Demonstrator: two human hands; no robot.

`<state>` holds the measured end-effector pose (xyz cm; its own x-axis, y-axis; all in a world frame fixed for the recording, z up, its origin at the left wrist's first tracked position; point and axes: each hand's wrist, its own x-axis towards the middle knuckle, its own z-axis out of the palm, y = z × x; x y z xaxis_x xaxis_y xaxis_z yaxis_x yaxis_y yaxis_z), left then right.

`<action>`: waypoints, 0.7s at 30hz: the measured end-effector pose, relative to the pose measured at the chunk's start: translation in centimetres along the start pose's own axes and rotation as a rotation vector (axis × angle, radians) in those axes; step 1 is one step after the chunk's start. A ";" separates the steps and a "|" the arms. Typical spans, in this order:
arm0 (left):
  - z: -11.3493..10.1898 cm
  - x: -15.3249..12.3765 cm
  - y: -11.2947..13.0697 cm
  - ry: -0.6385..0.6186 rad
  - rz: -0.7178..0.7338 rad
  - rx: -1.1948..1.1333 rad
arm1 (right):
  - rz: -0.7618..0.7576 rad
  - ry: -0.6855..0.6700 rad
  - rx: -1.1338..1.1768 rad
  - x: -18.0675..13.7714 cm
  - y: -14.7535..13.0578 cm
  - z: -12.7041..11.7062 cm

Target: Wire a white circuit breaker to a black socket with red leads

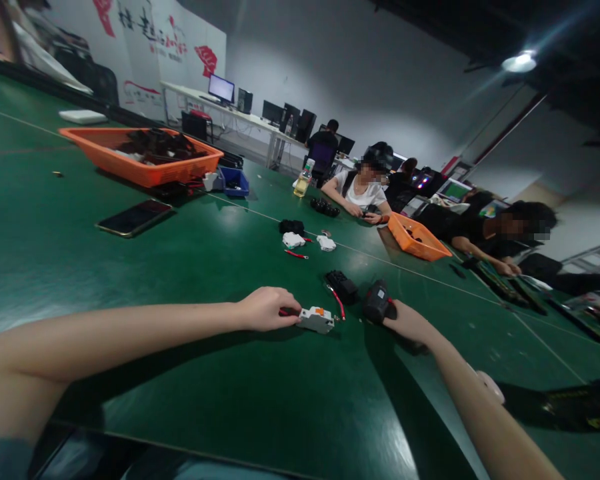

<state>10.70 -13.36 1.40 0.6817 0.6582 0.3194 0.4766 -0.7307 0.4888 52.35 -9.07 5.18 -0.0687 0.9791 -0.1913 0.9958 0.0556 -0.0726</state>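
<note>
My left hand (267,309) rests on the green table (190,387) with its fingers curled, touching a small white circuit breaker (317,319) that has an orange lever; a red wire end shows at the fingertips. My right hand (405,321) is closed around a black cylindrical tool (377,302), lifted just off the table to the right of the breaker. A black component (341,285) with a red wire (338,301) lies just beyond the breaker.
A phone (134,217) lies at left, an orange basket (140,157) of dark parts behind it, a blue bin (235,182) beside it. White and black parts (294,235) sit mid-table. Two seated people work at the far right near a small orange tray (416,238).
</note>
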 end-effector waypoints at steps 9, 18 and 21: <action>0.1 -0.2 -0.4 0.059 0.021 0.016 | 0.048 0.232 0.130 -1.7 -0.6 0.6; 0.0 0.0 -0.7 0.079 -0.065 0.080 | 0.083 0.230 1.212 -9.0 -7.9 -4.3; 0.1 -0.1 -0.8 0.084 -0.054 0.079 | 0.020 0.045 1.360 -12.5 -11.3 -6.5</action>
<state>10.33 -12.83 0.91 0.6063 0.7077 0.3628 0.5563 -0.7034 0.4425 42.31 -20.67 14.75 -0.0269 0.9845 -0.1735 0.1483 -0.1677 -0.9746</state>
